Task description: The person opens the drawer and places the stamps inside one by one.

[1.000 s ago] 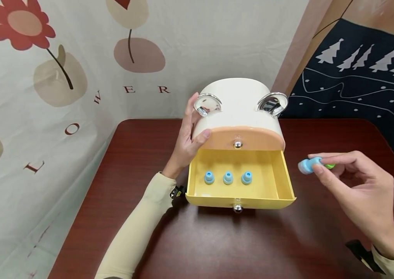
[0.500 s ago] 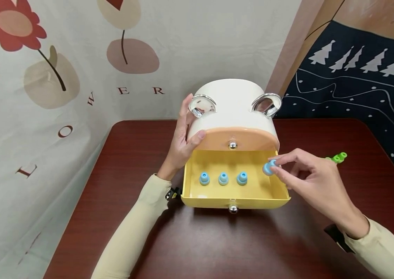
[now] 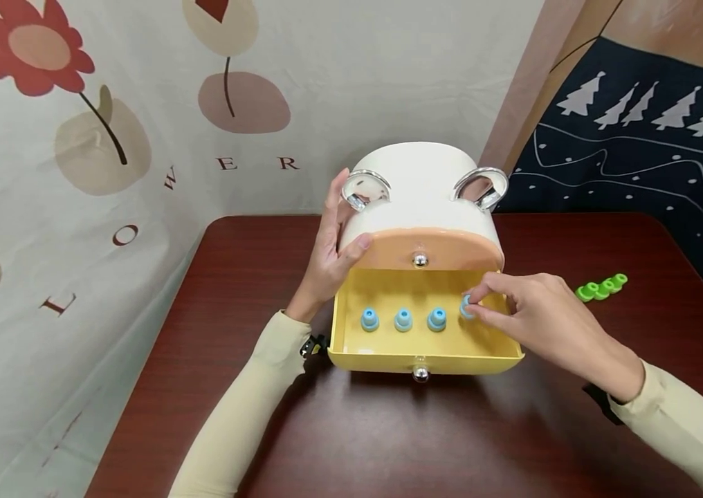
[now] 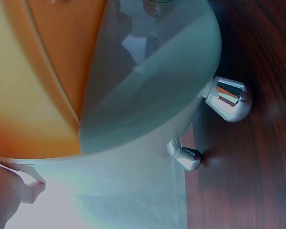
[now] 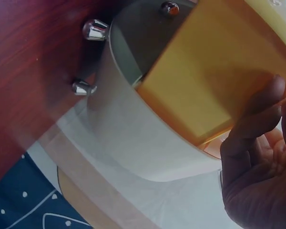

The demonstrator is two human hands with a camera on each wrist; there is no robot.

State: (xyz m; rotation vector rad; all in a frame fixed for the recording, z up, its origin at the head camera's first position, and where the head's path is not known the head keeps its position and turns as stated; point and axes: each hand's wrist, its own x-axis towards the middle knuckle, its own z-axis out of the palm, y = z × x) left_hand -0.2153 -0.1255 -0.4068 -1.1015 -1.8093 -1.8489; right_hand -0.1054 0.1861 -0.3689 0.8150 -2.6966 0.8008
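A white mini drawer cabinet with an orange upper front stands on the table, its yellow lower drawer pulled out. My left hand holds the cabinet's left side, thumb at the edge of the orange front. My right hand reaches over the drawer's right part, pinching a small light-blue stepped peg between thumb and forefinger; whether it touches the floor I cannot tell. Left of it, three similar blue pegs stand upright in a row. In the right wrist view, the fingers hide the held peg.
Several green pegs lie in a joined row on the dark red table, right of the cabinet. Silver ear-like rings stick up from the cabinet top. A printed cloth hangs behind.
My right hand has moved left from beside the cabinet into the drawer with the blue peg, lining it up beside the others. The green pegs have come fully into view. The left hand keeps its hold.
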